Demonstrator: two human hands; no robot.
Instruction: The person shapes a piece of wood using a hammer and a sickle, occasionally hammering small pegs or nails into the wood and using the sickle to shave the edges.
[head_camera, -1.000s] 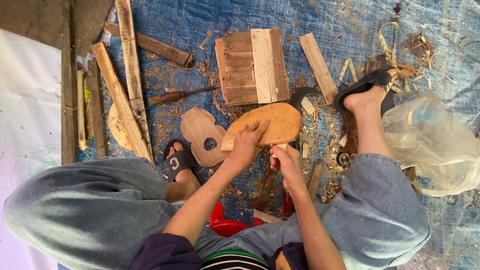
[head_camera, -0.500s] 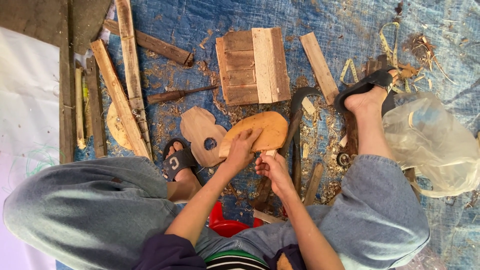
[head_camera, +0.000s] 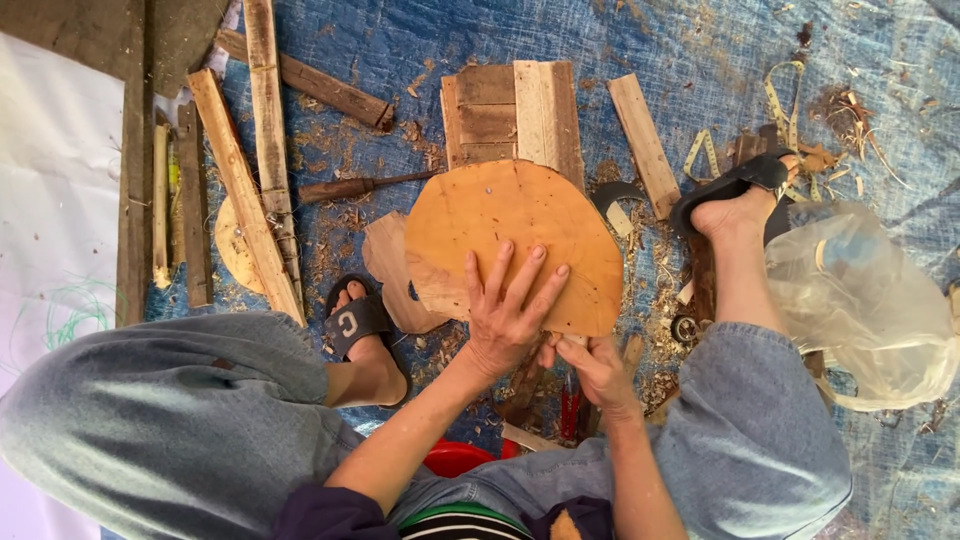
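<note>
- Rounded wooden board (head_camera: 520, 240): flat, orange-tan, smooth face, curved upper edge and straighter lower edge; held between the person's knees above the blue tarp (head_camera: 400, 60).
- Left hand (head_camera: 510, 310): fingers (head_camera: 500, 270) spread wide and pressed flat on the board's lower face.
- Right hand (head_camera: 598, 368): just below the board's lower edge, fingers curled; what they hold, if anything, cannot be made out.
- Second shaped wood piece (head_camera: 385, 262): paler, partly under the board's left edge.
- Plank block (head_camera: 512, 110): several short boards joined, just beyond the board's top edge.
- Loose slats (head_camera: 240, 190): long, rough, lying at left.
- Chisel (head_camera: 350, 187): dark handle, lying left of the board.
- Clear plastic bag (head_camera: 870, 310): crumpled, at right.
- Shavings and sawdust litter the tarp; open tarp remains at upper right.
</note>
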